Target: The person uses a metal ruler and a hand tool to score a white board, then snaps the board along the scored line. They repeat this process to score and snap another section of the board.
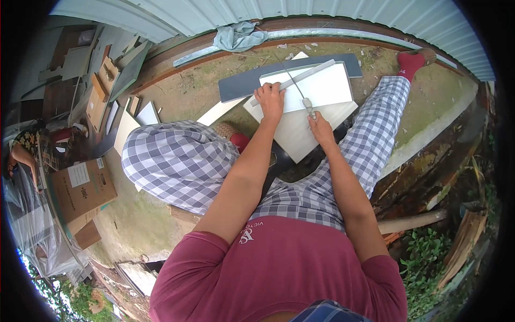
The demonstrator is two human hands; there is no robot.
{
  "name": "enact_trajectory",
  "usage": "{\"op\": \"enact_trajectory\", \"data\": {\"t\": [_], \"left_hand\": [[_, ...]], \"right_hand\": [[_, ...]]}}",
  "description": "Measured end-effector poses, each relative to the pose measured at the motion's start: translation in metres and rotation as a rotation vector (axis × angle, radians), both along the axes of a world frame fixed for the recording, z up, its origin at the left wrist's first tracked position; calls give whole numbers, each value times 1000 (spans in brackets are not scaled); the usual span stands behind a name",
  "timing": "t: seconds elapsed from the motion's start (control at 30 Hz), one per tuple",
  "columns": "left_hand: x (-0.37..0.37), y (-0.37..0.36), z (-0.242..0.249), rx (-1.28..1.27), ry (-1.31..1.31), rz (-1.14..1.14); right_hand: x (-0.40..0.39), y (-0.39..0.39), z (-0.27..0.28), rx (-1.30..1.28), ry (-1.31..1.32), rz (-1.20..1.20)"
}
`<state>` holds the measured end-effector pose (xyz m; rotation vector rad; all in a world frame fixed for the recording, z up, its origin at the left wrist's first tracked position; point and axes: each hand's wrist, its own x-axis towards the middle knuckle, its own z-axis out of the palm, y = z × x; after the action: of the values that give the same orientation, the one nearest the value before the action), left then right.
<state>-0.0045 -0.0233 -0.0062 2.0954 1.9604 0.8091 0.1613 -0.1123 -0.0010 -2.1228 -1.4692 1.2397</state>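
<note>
- A white tile [314, 88] lies flat on the ground between the person's spread legs, on top of a larger pale tile [300, 134] and partly over a dark grey tile [241, 86].
- A metal straightedge [314, 71] lies slantwise across the white tile.
- The left hand [270, 100] presses down flat on the near end of the straightedge and the tile, fingers spread and touching both.
- The right hand [320, 127] is closed around the handle of a thin cutter [300, 96], whose shaft runs up across the straightedge to the tile's far edge.
- The right hand sits at the near edge of the white tile, just beside the left.
- More pale tile pieces [147, 114] lie on the ground to the left of the knee.
- A grey-green cloth [238, 35] lies bunched against the base of the corrugated wall [322, 13] beyond the tiles.
- A cardboard box [80, 188] stands well to the left, with other boards and boxes further back.
- Another person [24, 147] shows at the far left edge, well apart from the work.
- Green plants [429, 257] grow at the lower right.
</note>
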Motion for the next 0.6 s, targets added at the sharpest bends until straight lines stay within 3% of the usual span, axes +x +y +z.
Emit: {"op": "enact_trajectory", "data": {"t": [0.17, 0.6], "left_hand": [[-2, 1, -2, 43, 27, -7], [-2, 2, 7, -24, 39, -6]], "right_hand": [[-5, 1, 14, 22, -183, 4], [-14, 0, 15, 37, -171, 18]]}}
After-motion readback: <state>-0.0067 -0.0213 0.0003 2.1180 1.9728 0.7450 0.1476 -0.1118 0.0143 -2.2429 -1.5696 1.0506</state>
